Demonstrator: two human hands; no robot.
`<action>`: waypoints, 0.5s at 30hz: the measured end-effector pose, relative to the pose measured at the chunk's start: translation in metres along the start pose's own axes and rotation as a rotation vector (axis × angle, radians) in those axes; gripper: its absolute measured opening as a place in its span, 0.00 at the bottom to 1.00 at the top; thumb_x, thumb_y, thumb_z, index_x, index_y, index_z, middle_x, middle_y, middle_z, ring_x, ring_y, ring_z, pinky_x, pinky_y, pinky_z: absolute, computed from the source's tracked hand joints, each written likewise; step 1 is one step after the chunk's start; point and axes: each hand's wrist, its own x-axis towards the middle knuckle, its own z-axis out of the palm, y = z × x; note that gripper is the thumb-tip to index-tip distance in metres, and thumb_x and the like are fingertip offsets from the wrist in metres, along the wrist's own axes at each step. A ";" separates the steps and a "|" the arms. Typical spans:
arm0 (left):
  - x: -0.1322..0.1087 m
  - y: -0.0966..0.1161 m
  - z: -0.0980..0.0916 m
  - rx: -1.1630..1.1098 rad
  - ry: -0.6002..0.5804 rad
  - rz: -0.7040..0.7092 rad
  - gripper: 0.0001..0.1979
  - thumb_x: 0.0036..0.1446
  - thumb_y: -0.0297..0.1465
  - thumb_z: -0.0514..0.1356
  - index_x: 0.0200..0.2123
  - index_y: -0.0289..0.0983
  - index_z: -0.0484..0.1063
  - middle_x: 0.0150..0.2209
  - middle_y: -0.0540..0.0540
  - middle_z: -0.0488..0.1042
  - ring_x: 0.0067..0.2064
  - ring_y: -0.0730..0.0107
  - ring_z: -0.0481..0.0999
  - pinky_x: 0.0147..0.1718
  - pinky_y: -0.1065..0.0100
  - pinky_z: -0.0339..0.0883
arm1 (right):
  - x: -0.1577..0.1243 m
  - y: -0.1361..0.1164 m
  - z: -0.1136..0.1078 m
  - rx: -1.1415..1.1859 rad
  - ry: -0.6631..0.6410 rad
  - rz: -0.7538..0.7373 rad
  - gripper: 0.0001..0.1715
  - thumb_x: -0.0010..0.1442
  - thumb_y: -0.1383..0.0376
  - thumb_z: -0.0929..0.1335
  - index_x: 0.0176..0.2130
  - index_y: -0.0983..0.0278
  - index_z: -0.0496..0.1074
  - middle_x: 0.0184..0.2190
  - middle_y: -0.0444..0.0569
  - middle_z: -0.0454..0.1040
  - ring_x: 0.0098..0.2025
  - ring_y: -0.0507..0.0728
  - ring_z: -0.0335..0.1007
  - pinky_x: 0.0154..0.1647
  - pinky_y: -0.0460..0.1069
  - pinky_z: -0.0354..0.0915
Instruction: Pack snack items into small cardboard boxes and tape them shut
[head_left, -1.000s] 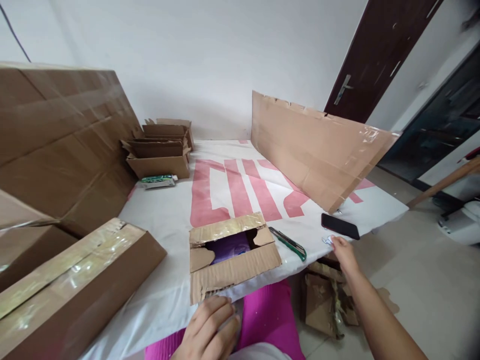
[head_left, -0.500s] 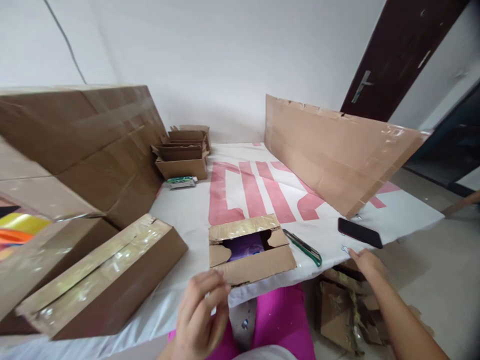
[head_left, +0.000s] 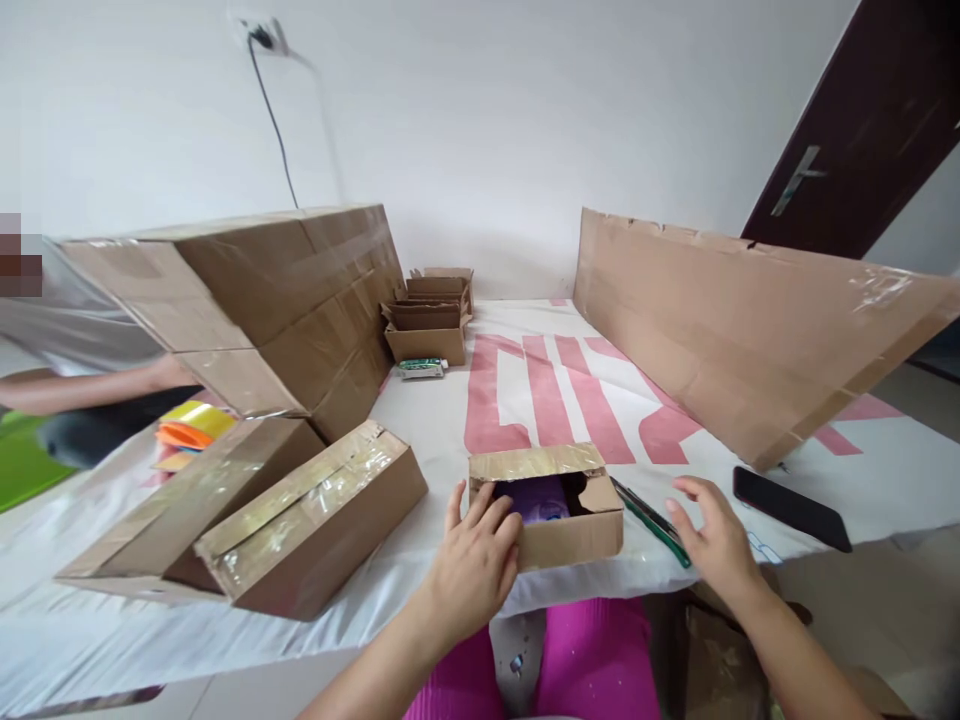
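While my left hand (head_left: pixel 476 560) lays spread fingers on the left end of the small box (head_left: pixel 574 545), I should press softly, minding the purple thing (head_left: pixel 538 498) inside. My right hand (head_left: pixel 712 535), thumb and fingers apart, is beside the green cutter (head_left: pixel 654 524), which gets in the way. The phone (head_left: pixel 791 508) lies farther right.

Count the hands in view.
3: left hand at small brown cardboard box, right hand near green-handled knife, co-worker's hand by large brown cardboard box; another may be hidden.
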 end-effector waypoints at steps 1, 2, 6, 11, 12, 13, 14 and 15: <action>0.000 -0.001 0.000 0.011 -0.013 -0.005 0.07 0.53 0.26 0.55 0.36 0.39 0.71 0.46 0.41 0.74 0.57 0.46 0.66 0.60 0.38 0.45 | 0.006 -0.024 0.002 0.064 -0.034 -0.079 0.13 0.63 0.59 0.64 0.46 0.63 0.67 0.41 0.53 0.73 0.45 0.59 0.70 0.48 0.55 0.68; 0.000 -0.001 0.000 0.020 -0.021 -0.008 0.06 0.53 0.28 0.56 0.35 0.39 0.70 0.48 0.41 0.73 0.57 0.45 0.65 0.60 0.38 0.47 | 0.011 -0.046 0.004 0.132 -0.082 -0.157 0.12 0.63 0.61 0.63 0.46 0.62 0.67 0.43 0.53 0.73 0.47 0.58 0.70 0.49 0.54 0.68; -0.003 -0.003 0.004 0.040 -0.032 -0.024 0.05 0.53 0.31 0.58 0.35 0.38 0.70 0.54 0.39 0.69 0.59 0.41 0.61 0.58 0.38 0.53 | 0.021 -0.117 0.014 0.331 -0.403 -0.391 0.20 0.66 0.60 0.61 0.55 0.63 0.63 0.52 0.56 0.71 0.55 0.59 0.66 0.55 0.54 0.65; -0.005 -0.002 0.008 0.062 -0.026 -0.056 0.07 0.54 0.32 0.59 0.35 0.36 0.71 0.56 0.36 0.67 0.62 0.35 0.56 0.55 0.38 0.58 | 0.025 -0.149 0.040 0.139 -0.659 -0.430 0.33 0.60 0.48 0.65 0.55 0.69 0.66 0.49 0.61 0.73 0.50 0.66 0.70 0.52 0.62 0.67; -0.005 -0.002 0.008 0.060 -0.029 -0.056 0.07 0.54 0.32 0.59 0.36 0.36 0.71 0.56 0.35 0.67 0.62 0.34 0.56 0.55 0.38 0.58 | 0.024 -0.150 0.045 0.068 -0.667 -0.395 0.35 0.59 0.47 0.66 0.54 0.70 0.67 0.47 0.62 0.74 0.48 0.67 0.71 0.50 0.63 0.68; -0.006 -0.002 0.009 0.055 -0.035 -0.055 0.08 0.54 0.33 0.59 0.36 0.35 0.71 0.57 0.35 0.66 0.63 0.34 0.56 0.55 0.37 0.58 | 0.023 -0.151 0.050 0.006 -0.666 -0.363 0.36 0.58 0.47 0.67 0.54 0.71 0.68 0.46 0.64 0.75 0.47 0.68 0.72 0.49 0.64 0.68; -0.006 -0.002 0.009 0.046 -0.042 -0.053 0.08 0.55 0.33 0.59 0.36 0.35 0.71 0.57 0.34 0.66 0.63 0.34 0.57 0.56 0.37 0.57 | 0.022 -0.151 0.054 -0.041 -0.652 -0.343 0.37 0.57 0.46 0.67 0.53 0.71 0.69 0.47 0.65 0.74 0.48 0.69 0.71 0.49 0.64 0.68; -0.007 -0.003 0.009 0.035 -0.044 -0.052 0.08 0.56 0.33 0.59 0.36 0.35 0.71 0.58 0.33 0.65 0.63 0.35 0.56 0.57 0.37 0.56 | 0.021 -0.150 0.057 -0.079 -0.625 -0.335 0.38 0.56 0.45 0.68 0.53 0.71 0.69 0.48 0.67 0.74 0.51 0.71 0.70 0.51 0.66 0.66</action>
